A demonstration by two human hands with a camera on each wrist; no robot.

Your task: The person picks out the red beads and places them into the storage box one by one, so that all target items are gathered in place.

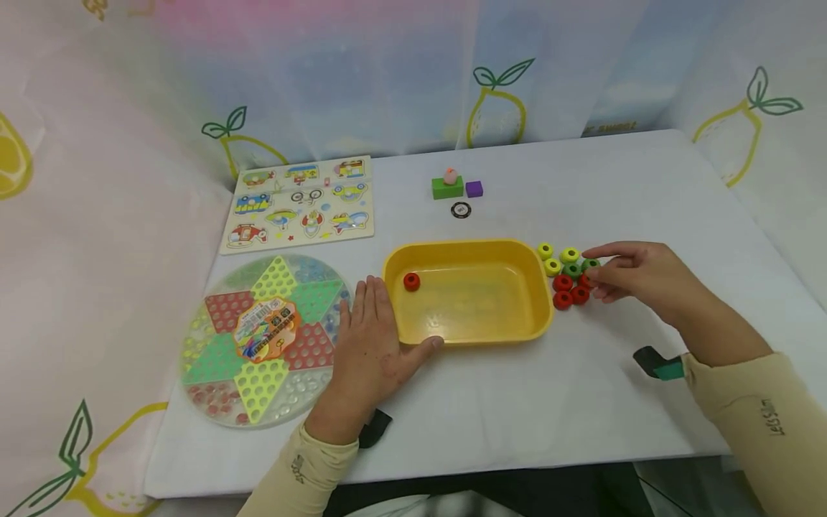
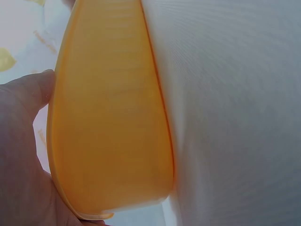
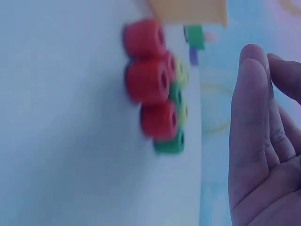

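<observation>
My left hand [image 1: 371, 352] rests against the left end of a yellow plastic tub [image 1: 474, 339], fingers straight and thumb along the near rim. In the left wrist view the tub's side wall [image 2: 110, 113] fills the middle, the thumb at its rim. One red bead [image 1: 411, 281] lies inside near the left end. My right hand [image 1: 636, 276] hovers over a cluster of beads to the tub's right, fingers loosely bent and holding nothing. That cluster has yellow beads [image 1: 569, 255], green beads [image 1: 571, 271] and red beads [image 1: 563, 300], each with a hole. In the right wrist view the fingers [image 3: 251, 108] are apart from the red beads [image 3: 148, 81].
A round Chinese checkers board [image 1: 265, 276] lies left of the left hand, under a vehicle puzzle board [image 1: 293, 237]. Behind the tub are a green block [image 1: 447, 189] with a small pink piece [image 1: 450, 175] on top, a purple block [image 1: 474, 189] and a black-and-white disc [image 1: 461, 210].
</observation>
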